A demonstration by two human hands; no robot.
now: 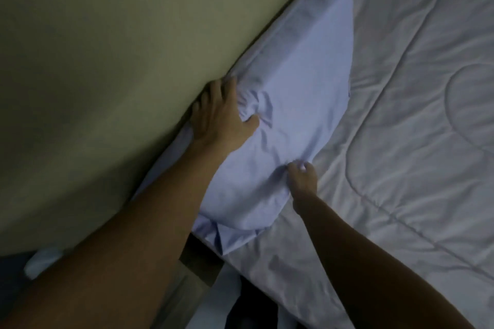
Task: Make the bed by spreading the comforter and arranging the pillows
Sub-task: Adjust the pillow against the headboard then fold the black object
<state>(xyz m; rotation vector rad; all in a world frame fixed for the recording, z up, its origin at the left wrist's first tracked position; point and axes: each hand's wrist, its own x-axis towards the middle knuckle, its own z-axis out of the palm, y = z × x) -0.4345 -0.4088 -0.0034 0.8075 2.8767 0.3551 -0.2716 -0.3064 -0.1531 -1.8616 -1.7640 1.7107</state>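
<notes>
From my feed I count one pillow (294, 104), pale blue, standing on its long edge at the head of the bed and leaning against the olive wall (107, 61). It sits inside a single pillowcase (230, 235) of the same blue. The case's open end is nearest me, where a loose flap of cloth folds over the corner of the bed and the filling stays tucked inside. One comforter (401, 141), white and quilted with curved stitch lines, is spread flat over the mattress to the right, and the pillow's lower edge rests on top of it. Both of the person's hands are on the pillow, with bare forearms reaching in from the bottom of the view. The left hand (222, 117) grips the side of the pillow that touches the wall. Its fingers curl over that edge into the gap between cloth and wall, and its thumb digs into the front face, bunching the fabric into creases. The right hand (303, 181) is lower, at the edge where pillow meets comforter, with its fingertips drawn together and pinching a small fold of the pillow there. Below the pillow's near corner a brown strip (199, 259) shows beside the bed, and I cannot tell what it is. At lower left, behind the left forearm, one small white object (40, 259) is too blurred for me to identify.
</notes>
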